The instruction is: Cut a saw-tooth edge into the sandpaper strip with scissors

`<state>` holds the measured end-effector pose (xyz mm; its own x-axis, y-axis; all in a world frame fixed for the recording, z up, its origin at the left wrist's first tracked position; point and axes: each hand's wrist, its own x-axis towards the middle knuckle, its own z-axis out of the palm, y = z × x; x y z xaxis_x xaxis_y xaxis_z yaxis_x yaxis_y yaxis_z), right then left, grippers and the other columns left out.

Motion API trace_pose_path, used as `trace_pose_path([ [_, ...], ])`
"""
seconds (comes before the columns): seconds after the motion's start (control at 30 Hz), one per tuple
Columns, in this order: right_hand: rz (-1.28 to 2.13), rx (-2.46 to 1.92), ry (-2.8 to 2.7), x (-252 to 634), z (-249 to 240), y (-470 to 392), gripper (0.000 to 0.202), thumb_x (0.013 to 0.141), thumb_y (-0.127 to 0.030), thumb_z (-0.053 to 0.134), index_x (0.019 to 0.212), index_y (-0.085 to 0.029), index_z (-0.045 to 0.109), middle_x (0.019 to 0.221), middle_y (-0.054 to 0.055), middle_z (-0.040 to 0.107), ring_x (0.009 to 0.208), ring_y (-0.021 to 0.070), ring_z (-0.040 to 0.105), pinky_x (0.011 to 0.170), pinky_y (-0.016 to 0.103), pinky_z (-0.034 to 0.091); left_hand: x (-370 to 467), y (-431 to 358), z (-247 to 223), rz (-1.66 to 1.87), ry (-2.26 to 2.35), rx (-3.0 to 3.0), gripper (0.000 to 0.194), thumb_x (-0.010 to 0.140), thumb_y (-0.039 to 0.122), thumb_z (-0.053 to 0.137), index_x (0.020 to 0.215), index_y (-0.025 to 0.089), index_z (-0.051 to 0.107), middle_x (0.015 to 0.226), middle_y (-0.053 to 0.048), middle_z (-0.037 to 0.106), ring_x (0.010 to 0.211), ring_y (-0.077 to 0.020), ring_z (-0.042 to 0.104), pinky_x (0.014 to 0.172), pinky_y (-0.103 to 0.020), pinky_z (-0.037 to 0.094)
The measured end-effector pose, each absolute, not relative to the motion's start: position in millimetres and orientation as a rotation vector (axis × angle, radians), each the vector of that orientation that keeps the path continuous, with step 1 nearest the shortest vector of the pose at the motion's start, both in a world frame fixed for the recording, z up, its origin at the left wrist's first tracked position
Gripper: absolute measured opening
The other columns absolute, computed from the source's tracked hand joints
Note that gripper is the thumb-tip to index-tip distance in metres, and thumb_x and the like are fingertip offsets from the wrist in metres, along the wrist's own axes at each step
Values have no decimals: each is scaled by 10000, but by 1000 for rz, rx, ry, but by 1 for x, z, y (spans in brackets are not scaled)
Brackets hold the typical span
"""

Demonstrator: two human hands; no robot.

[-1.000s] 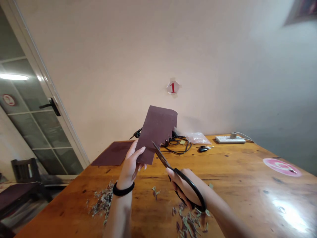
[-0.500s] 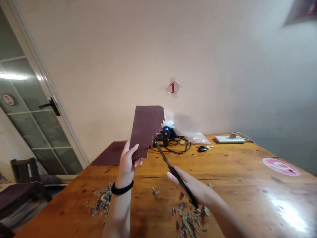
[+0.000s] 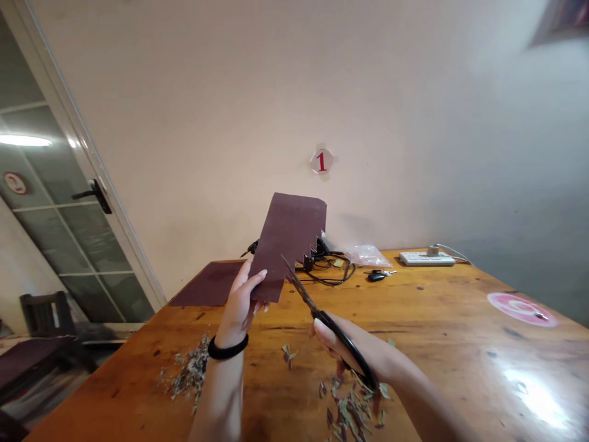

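My left hand [image 3: 242,301] is closed on the lower left of a dark maroon sheet [image 3: 289,236], thumb on its face and fingers behind. The sheet stands tilted above the table, and its right edge is jagged with several small notches. In my right hand [image 3: 345,344] are black-handled scissors [image 3: 301,288], fingers in the loops. The blades reach the lower right edge of the sheet, one tip lying over its face. Under my right hand lie small cut scraps [image 3: 350,414], with a few more scraps [image 3: 289,355] between my forearms.
On the wooden table [image 3: 442,344], another maroon sheet [image 3: 207,283] lies at the back left. A pile of grey bits [image 3: 192,368] is beside my left forearm. Behind are black cables [image 3: 338,273], a plastic bag [image 3: 368,255], keys [image 3: 380,275], a power strip [image 3: 426,258] and a pink disc [image 3: 522,309].
The held sheet has shifted right and now leans to the right. The scissors' handles have spread apart, and one blade now lies across the sheet's face.
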<state>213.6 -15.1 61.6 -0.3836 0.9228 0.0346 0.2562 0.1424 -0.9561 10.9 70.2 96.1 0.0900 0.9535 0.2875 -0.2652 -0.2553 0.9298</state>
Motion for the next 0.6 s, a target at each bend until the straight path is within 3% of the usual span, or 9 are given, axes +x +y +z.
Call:
trace_pose_path([
  [0.2,1235,-1144,-1773,212,60,-14,698,775,-928,401,800,-231,407,707,-60,339,550,111,419,465,274,541,10,69,97,1374,763,1296,706,724,307,744,1369,128,517,654,42,682,338,-63,466,284,-167,394],
  [0.43,1157,-1351,-1743,210,60,-14,626,889,-818,378,687,-228,422,537,-52,427,437,101,424,385,208,350,7,66,98,1327,795,1330,652,728,298,739,1333,135,558,616,50,665,344,-69,465,292,-167,380],
  [0.6,1108,-1440,-1674,202,61,-10,657,824,-863,415,600,-254,307,479,-69,345,386,95,357,362,227,298,4,67,98,1351,795,1348,583,746,315,731,1284,147,582,585,60,638,339,-66,449,303,-165,388],
])
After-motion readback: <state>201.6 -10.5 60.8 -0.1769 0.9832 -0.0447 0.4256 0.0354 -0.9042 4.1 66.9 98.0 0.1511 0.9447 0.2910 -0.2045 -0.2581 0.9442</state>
